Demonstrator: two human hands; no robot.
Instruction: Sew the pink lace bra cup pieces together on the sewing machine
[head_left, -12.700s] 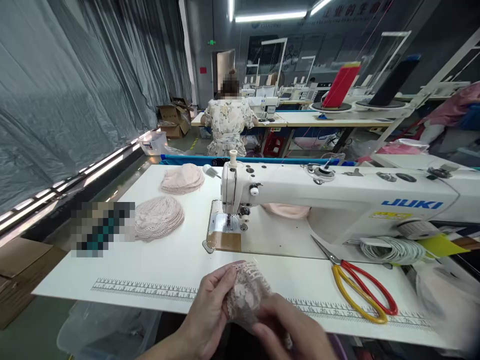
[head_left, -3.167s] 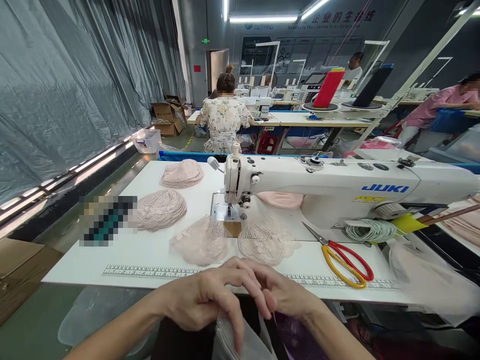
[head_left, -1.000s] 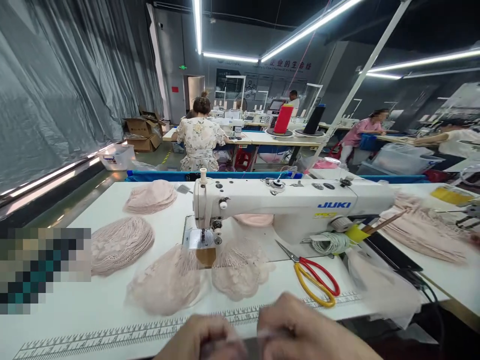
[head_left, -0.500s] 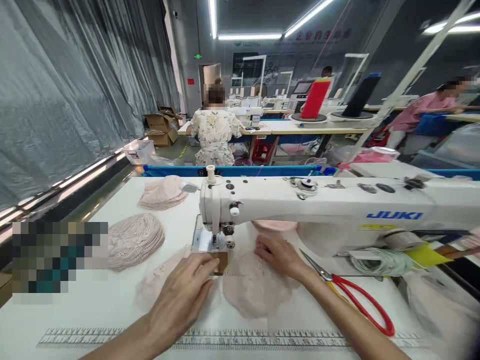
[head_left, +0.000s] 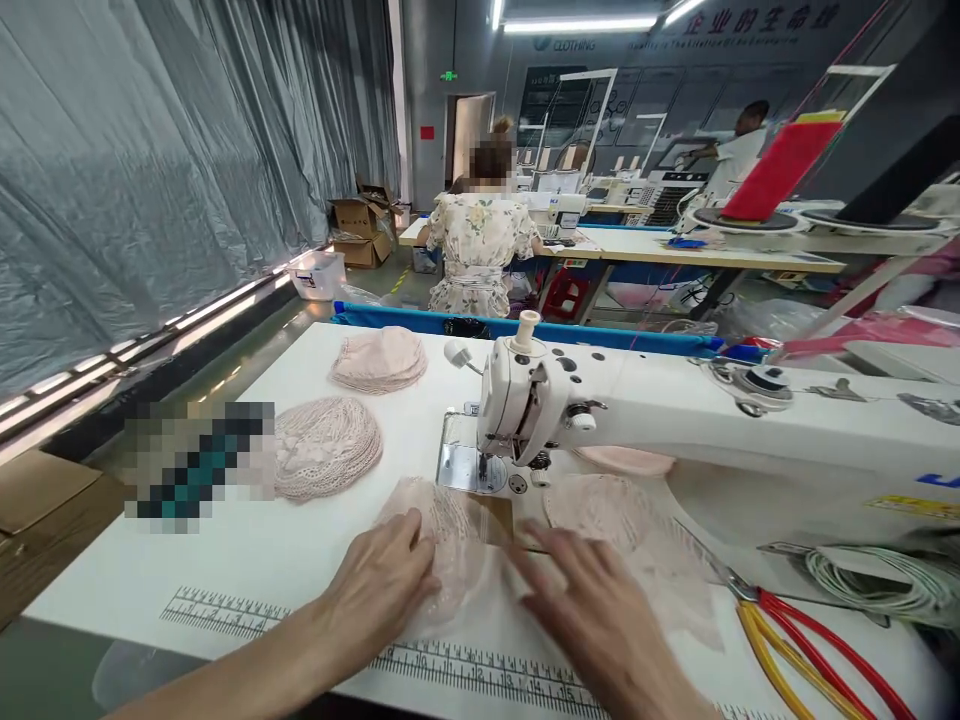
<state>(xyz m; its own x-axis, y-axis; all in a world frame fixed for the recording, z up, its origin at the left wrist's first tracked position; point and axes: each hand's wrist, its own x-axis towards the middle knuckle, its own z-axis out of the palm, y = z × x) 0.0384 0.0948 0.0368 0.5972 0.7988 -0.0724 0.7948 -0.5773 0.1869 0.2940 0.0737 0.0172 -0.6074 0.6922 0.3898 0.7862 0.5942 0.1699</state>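
My left hand point(head_left: 382, 575) is closed on the left edge of a sheer pink lace fabric piece point(head_left: 457, 560), in front of the sewing machine's needle area point(head_left: 484, 470). My right hand point(head_left: 592, 600), a little blurred, has its fingers stretched out and apart. It hovers or rests at the right side of that piece; contact is hard to make out. Beyond it, more sheer pink lace point(head_left: 600, 505) lies on the table below the machine arm. A brown plate point(head_left: 495, 515) shows between the two lace pieces.
Stacks of pink lace point(head_left: 330, 445) and pink fabric cups point(head_left: 381, 360) sit at the left. Scissors with red and yellow handles point(head_left: 750, 590) lie at the right. A printed ruler point(head_left: 487, 670) runs along the table's front. A person point(head_left: 484, 245) sits ahead.
The view has turned left, so the machine appears farther right. My right hand has left the right-hand lace and spread its fingers near the left piece, which my left hand now grips.
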